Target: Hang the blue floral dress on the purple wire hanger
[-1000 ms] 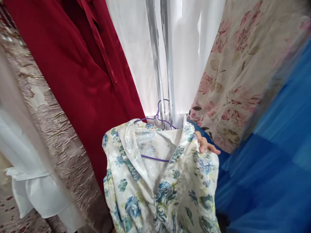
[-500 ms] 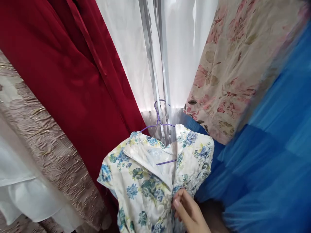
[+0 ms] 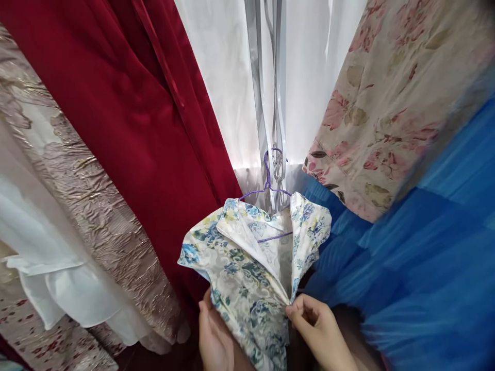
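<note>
A white short-sleeved dress (image 3: pixel 247 288) with blue, green and yellow flowers hangs on a purple wire hanger (image 3: pixel 267 178). Its front falls open in a V at the neck, and its lower part runs out of view. My right hand (image 3: pixel 323 330) is closed, thumb and fingertips pinching the fabric at the bottom of that V. Whether a zip pull is in the pinch cannot be made out. Against the dress's left side is my left hand (image 3: pixel 216 337), gripping the cloth from its edge; some of its fingers are hidden behind the fabric.
Grey straps (image 3: pixel 266 98) hang down around the hanger hook, in front of a white garment (image 3: pixel 216 62). A red garment (image 3: pixel 150 149) and textured pink-gold cloth (image 3: pixel 100 175) hang to the left. Right are beige floral cloth (image 3: pixel 359 118) and blue pleated fabric (image 3: pixel 417 273).
My left hand has come into view at the dress's left side. The dress and hanger appear farther right and slightly higher. The dress front looks narrower, and my right hand still pinches it.
</note>
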Demonstrator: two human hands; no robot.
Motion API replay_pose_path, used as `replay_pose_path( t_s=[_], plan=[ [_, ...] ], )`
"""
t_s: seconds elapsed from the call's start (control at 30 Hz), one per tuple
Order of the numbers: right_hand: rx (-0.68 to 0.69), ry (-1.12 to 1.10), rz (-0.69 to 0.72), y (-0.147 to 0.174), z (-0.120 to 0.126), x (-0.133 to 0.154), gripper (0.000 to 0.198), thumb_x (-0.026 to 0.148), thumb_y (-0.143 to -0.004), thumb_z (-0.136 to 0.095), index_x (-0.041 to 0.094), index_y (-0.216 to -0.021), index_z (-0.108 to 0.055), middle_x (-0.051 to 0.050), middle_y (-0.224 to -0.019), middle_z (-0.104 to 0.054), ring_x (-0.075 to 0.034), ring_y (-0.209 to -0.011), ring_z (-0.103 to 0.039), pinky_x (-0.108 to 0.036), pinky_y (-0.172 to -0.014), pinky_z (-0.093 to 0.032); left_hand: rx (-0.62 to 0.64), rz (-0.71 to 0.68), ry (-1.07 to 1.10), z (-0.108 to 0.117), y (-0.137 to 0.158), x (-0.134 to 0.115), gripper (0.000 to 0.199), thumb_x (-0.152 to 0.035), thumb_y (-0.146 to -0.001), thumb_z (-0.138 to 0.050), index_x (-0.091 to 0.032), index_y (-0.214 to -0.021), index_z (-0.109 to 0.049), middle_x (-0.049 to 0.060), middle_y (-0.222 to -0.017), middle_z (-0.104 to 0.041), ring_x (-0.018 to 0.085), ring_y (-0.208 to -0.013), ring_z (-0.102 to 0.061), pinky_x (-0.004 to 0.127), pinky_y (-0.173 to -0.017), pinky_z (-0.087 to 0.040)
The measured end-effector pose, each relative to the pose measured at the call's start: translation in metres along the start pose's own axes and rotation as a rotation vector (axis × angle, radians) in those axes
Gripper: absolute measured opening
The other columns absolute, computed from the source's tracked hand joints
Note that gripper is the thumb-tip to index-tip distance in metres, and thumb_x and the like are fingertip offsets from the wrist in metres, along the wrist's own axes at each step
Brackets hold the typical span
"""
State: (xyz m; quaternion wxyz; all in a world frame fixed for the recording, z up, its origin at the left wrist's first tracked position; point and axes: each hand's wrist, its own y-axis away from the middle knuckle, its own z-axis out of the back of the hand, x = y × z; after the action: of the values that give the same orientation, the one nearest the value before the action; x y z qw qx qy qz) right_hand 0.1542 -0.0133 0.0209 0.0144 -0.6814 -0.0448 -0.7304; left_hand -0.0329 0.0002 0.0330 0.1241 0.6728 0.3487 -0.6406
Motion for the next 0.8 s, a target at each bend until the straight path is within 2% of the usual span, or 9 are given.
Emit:
replay_pose_path(
  t_s=[0.07,0.1,0.17,0.27,0.37,0.43,0.57,0.67,0.8],
  plan=[
    [-0.014,-0.006,-0.029,0.004,0.004,-0.002,0.045,0.057,-0.085,-0.062,0.018,-0.066,-0.051,0.003,-0.060,-0.041,-0.012,-0.058,-0.035,-0.027,-0.056,-0.027,-0.186,-0.044,0.007,-0.003,0.013,0.008,0.030,-0.052,-0.091,-0.054,-0.026,-0.103,-0.064,0.006,-0.103,-0.063,0.027,-0.101,-0.063,0.041,-0.086,-0.053],
    [-0.009,-0.012,-0.040,0.005,0.005,-0.003,0.046,0.058,-0.084,-0.063,0.017,-0.065,-0.053,0.003,-0.058,-0.043,-0.012,-0.057,-0.036,-0.027,-0.056,-0.028,-0.194,-0.074,-0.026,-0.006,0.021,0.012,0.022,-0.049,-0.086,-0.061,-0.029,-0.095,-0.064,0.005,-0.099,-0.063,0.028,-0.098,-0.063,0.041,-0.083,-0.053],
    [0.012,-0.027,-0.045,0.007,0.002,-0.004,0.046,0.058,-0.083,-0.065,0.017,-0.063,-0.056,0.001,-0.057,-0.048,-0.013,-0.055,-0.040,-0.027,-0.055,-0.029,0.030,-0.123,-0.139,-0.015,0.040,0.022,0.014,-0.040,-0.078,-0.068,-0.031,-0.088,-0.066,0.005,-0.093,-0.066,0.030,-0.090,-0.064,0.042,-0.079,-0.053],
    [0.050,-0.050,-0.031,0.008,-0.005,-0.004,0.044,0.055,-0.083,-0.067,0.016,-0.065,-0.060,-0.003,-0.059,-0.060,-0.015,-0.056,-0.050,-0.027,-0.056,-0.035,0.444,-0.131,-0.211,-0.030,0.065,0.036,0.018,-0.038,-0.083,-0.060,-0.026,-0.095,-0.067,0.005,-0.087,-0.069,0.028,-0.083,-0.066,0.039,-0.076,-0.053],
    [0.056,-0.088,-0.011,0.005,-0.005,0.004,0.041,0.052,-0.085,-0.067,0.016,-0.067,-0.060,-0.005,-0.060,-0.067,-0.015,-0.056,-0.056,-0.026,-0.056,-0.040,0.491,-0.124,-0.196,-0.038,0.076,0.045,0.018,-0.035,-0.090,-0.051,-0.022,-0.080,-0.060,0.002,-0.072,-0.062,0.020,-0.070,-0.062,0.030,-0.068,-0.050],
    [0.046,-0.133,-0.019,-0.002,0.000,0.015,0.040,0.052,-0.085,-0.067,0.017,-0.067,-0.057,-0.003,-0.057,-0.067,-0.010,-0.045,-0.048,-0.023,-0.047,-0.033,0.508,-0.151,-0.208,-0.038,0.075,0.046,0.023,-0.030,-0.092,-0.049,-0.022,-0.071,-0.053,0.000,-0.066,-0.055,0.018,-0.065,-0.057,0.028,-0.065,-0.048],
    [0.050,-0.315,0.005,-0.037,0.010,0.058,0.042,0.050,-0.083,-0.069,0.017,-0.060,-0.057,-0.001,-0.052,-0.066,-0.004,-0.032,-0.028,-0.023,-0.039,-0.013,0.571,-0.217,-0.291,-0.033,0.065,0.040,0.024,-0.025,-0.091,-0.050,-0.021,-0.068,-0.048,0.000,-0.066,-0.052,0.017,-0.064,-0.054,0.027,-0.064,-0.044],
    [-0.012,-0.378,0.155,-0.072,0.013,0.105,0.041,0.044,-0.080,-0.073,0.014,-0.053,-0.063,0.002,-0.043,-0.057,-0.003,-0.032,-0.026,-0.023,-0.040,-0.016,0.642,-0.259,-0.384,-0.030,0.059,0.031,0.024,-0.021,-0.089,-0.050,-0.021,-0.066,-0.044,0.000,-0.065,-0.049,0.017,-0.063,-0.052,0.026,-0.062,-0.042],
    [-0.083,-0.400,0.285,-0.104,0.013,0.157,0.034,0.038,-0.076,-0.075,0.014,-0.053,-0.065,0.000,-0.049,-0.062,-0.004,-0.034,-0.033,-0.023,-0.039,-0.020,0.772,-0.296,-0.486,-0.029,0.052,0.024,0.019,-0.012,-0.086,-0.048,-0.023,-0.071,-0.047,0.002,-0.071,-0.054,0.018,-0.067,-0.055,0.027,-0.062,-0.041]
  ],
)
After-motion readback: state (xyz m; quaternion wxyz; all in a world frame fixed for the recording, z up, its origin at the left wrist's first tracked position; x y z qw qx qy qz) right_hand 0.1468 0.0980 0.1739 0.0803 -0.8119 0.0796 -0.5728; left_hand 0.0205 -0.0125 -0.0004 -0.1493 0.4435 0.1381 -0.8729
